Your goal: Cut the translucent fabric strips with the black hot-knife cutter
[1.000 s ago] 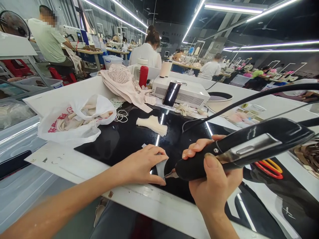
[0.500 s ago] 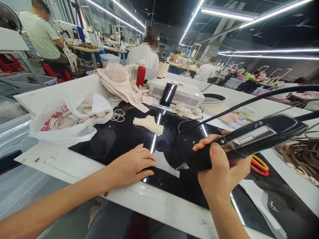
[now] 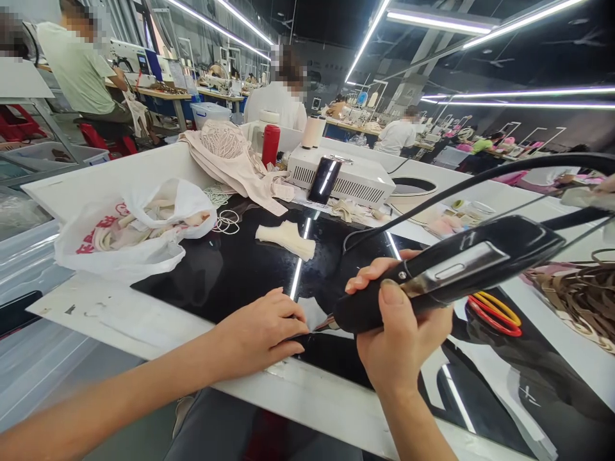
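My right hand (image 3: 398, 333) is wrapped round a black corded hand tool (image 3: 442, 272) with a silver lever along its body and a pointed metal tip. The tip meets the work surface just beside the fingertips of my left hand (image 3: 269, 330). That hand lies low over the glossy black board (image 3: 225, 269), thumb and forefinger close together at a thin dark edge; what they hold is too dark to make out. A pale, curved-edged patch (image 3: 313, 312) shows next to the tip. Further up the board lies a small stack of cream fabric pieces (image 3: 286, 239).
A white plastic bag (image 3: 129, 256) of fabric scraps stands left. Behind are beige garments (image 3: 230, 153), a red bottle (image 3: 270, 146), a phone (image 3: 325, 180) and a white vented box (image 3: 360, 186). Red-and-yellow-handled scissors (image 3: 494, 314) and brown straps (image 3: 576, 301) lie right. Co-workers sit beyond.
My right hand has brought the tool left, so its tip is now at my left fingertips. The left hand has shifted slightly, its thumb and forefinger drawn together at a dark edge.
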### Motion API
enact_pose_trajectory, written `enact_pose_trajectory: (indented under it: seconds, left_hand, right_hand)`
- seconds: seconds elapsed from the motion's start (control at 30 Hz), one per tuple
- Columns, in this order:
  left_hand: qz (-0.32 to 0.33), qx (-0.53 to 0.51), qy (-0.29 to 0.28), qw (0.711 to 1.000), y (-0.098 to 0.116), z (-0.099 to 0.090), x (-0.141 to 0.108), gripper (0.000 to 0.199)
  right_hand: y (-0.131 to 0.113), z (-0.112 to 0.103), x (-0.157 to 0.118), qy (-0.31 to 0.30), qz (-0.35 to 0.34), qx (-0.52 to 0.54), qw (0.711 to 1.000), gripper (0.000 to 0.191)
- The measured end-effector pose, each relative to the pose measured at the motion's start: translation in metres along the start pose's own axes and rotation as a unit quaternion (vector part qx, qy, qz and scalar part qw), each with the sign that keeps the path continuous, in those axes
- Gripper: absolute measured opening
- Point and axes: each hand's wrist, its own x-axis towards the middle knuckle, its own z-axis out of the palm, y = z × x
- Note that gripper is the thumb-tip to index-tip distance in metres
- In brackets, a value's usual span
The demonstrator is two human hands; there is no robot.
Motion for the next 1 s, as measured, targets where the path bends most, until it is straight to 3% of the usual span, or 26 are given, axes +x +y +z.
enact_pose_trajectory:
  seconds: [0.2,0.37,0.6,1.0]
  left_hand:
    - [0.001,-0.009,-0.003,1.000,0.001,-0.003,0.001,0.017]
    - [0.003,-0.043,-0.011,0.999,-0.001,-0.013,0.008,0.024]
    - [-0.021,-0.079,-0.066,0.994,-0.003,-0.018,0.011,0.040]
    - [-0.020,-0.097,-0.073,0.992,-0.006,-0.022,0.012,0.041]
  right_hand:
    - [0.002,-0.003,0.005,-0.018,-0.005,-0.023,1.000,0.034]
    - [0.004,-0.004,0.012,0.016,-0.020,-0.023,0.999,0.036]
    - [-0.005,-0.001,-0.001,-0.003,0.013,0.016,1.000,0.037]
    - [-0.009,0.000,-0.006,-0.019,0.026,0.016,0.999,0.032]
